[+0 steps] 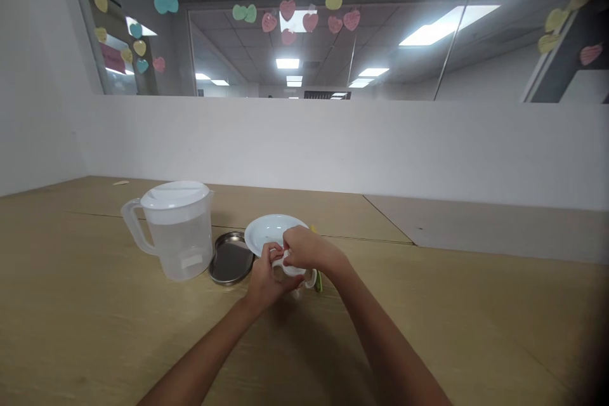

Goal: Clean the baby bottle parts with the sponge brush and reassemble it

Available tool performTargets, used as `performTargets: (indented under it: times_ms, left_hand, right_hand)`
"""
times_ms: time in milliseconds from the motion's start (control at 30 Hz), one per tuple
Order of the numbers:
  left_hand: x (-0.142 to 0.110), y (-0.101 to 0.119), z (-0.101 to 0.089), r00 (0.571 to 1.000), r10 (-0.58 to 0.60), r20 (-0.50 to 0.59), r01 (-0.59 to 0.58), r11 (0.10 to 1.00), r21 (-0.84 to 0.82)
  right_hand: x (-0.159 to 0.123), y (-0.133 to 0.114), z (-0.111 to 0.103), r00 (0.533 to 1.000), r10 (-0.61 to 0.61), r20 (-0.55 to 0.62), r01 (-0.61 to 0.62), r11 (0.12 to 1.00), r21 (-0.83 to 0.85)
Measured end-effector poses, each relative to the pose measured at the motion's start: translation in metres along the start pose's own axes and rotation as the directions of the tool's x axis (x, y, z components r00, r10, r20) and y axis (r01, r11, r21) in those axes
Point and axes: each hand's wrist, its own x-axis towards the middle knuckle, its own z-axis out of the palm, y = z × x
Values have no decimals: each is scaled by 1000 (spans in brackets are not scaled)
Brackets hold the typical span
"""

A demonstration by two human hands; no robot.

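Note:
My left hand (267, 279) is wrapped round the near left side of a white cup (292, 271), whose handle (311, 279) sticks out on the right. Directly over the cup's mouth, my right hand (304, 247) is closed with the fingertips pointing down. A small white bit shows at those fingertips, too little to name. Just behind the cup is a white bowl (266, 228), its right part covered by my right hand. A narrow green and yellow thing (318, 282) shows beside the cup handle, mostly hidden by my right hand and wrist.
Left of the bowl lies a round, shallow metal tray (231, 260). A translucent lidded plastic pitcher (181, 235) stands farther left, handle pointing left. The wooden table (451, 317) meets a white wall (285, 143) with a window above, dotted with heart-shaped notes (287, 10).

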Motion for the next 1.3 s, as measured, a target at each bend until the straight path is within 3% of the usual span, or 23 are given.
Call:
performTargets:
  times_ms: [200,433,533,700,933,1000,1133,1200,1300]
  left_hand:
    - [3,3,-3,999,-21,48,21,1000,-12]
    - [3,-1,-2,998,-36,51,37,999,-30]
    - [3,-2,-2,996,-71,62,73,996,-42]
    - [5,4,-4,992,-87,92,92,994,-61]
    - [8,6,-9,984,-58,169,58,998,6]
    - [8,4,-9,984,-52,173,50,999,17]
    - [8,1,-7,985,-90,147,91,996,-1]
    - [8,0,-6,983,-93,158,97,995,-15]
    - [8,0,-7,984,-71,161,77,997,-30]
  right_hand:
    - [-5,14,14,983,-134,-127,144,987,71]
    - [-9,17,35,965,102,-240,-53,978,203]
    - [-5,17,39,962,110,-251,-57,977,207]
    - [-5,19,32,978,2,-208,39,981,189]
    - [-15,36,15,965,-201,-167,255,862,439]
    - [-16,38,13,967,-145,-210,233,833,501]
    - [-17,36,11,957,91,-274,41,897,440]
    - [-17,35,11,957,57,-284,60,920,388]
    - [-18,32,11,937,-84,-338,194,932,307]
